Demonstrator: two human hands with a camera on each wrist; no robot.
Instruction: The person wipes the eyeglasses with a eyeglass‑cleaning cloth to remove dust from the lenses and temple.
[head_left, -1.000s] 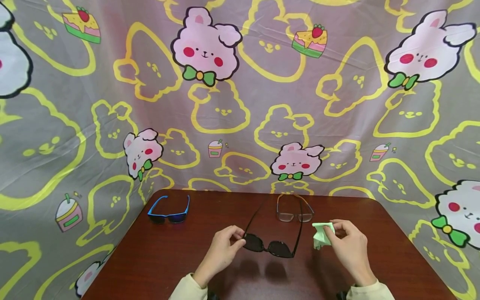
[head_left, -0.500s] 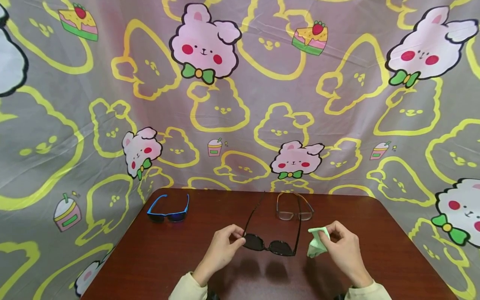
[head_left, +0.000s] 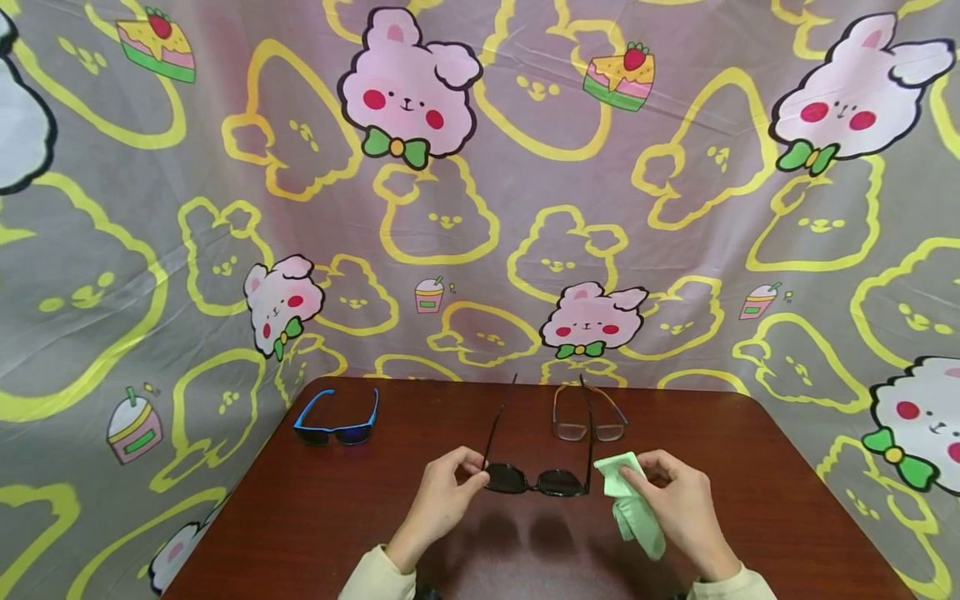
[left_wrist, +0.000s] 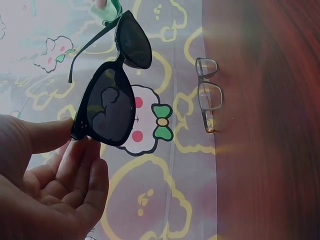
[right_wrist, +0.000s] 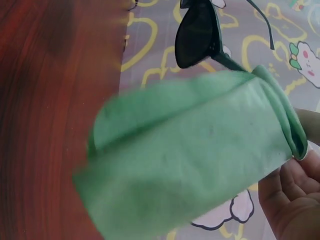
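Black sunglasses [head_left: 558,482] are held up above the table with their temples unfolded and pointing away. The left hand [head_left: 444,498] pinches them at the left hinge corner; the left wrist view shows thumb and fingers [left_wrist: 82,162] on that corner of the frame [left_wrist: 107,107]. A light green cloth [head_left: 633,504] hangs from the right hand [head_left: 681,507], pinched between thumb and fingers just right of the sunglasses. In the right wrist view the folded cloth [right_wrist: 200,150] fills much of the picture and partly overlaps the temple of the sunglasses [right_wrist: 197,37].
Blue-framed sunglasses [head_left: 335,434] lie at the back left of the brown table [head_left: 420,417]. Clear glasses [head_left: 572,432] with thin temples lie at the back, behind the held pair. A patterned curtain [head_left: 450,350] surrounds the table's back and sides.
The right hand has moved left with the cloth, closer to the black sunglasses, and the cloth hangs lower. The sunglasses have tilted, their temple tips now higher.
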